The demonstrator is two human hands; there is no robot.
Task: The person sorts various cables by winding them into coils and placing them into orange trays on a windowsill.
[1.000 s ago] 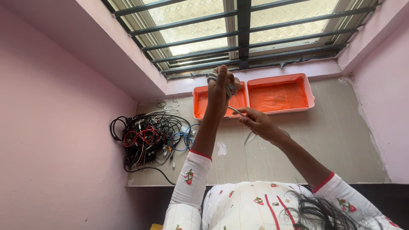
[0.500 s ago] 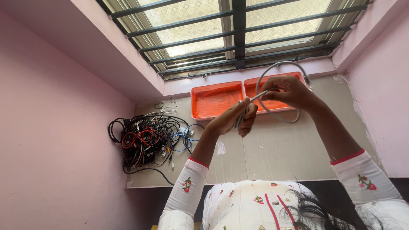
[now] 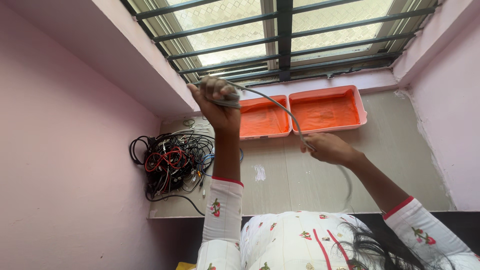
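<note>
Pink wall [image 3: 65, 165] filling the left, with a barred window [image 3: 280, 40] across the far side. Below that, a pale grey counter [image 3: 390, 165] running from left wall to right wall.

On the counter's far edge, just under the window sill, two orange trays side by side and touching: left tray [image 3: 262, 120], right tray [image 3: 327, 110], both with bare orange floors.

At the counter's left end, against the pink wall, a tangled heap of cables [image 3: 172, 162] in black, red, white and blue, well apart from the trays' right half and near the left tray's near-left corner.

Nearest of all, white sleeves with small red printed motifs and red cuffs.

Left hand [image 3: 217, 102] raised above the counter to the left of the trays, fist closed tight around a bunched coil of grey cable [image 3: 280, 107]. From that fist, a single grey strand arching to the right, over the left tray, and down into the right hand [image 3: 327, 148].

Right hand lower and nearer, over the counter just in front of the trays, fingers pinched shut on the strand; remaining cable trailing blurred down past the wrist toward the near edge.
</note>
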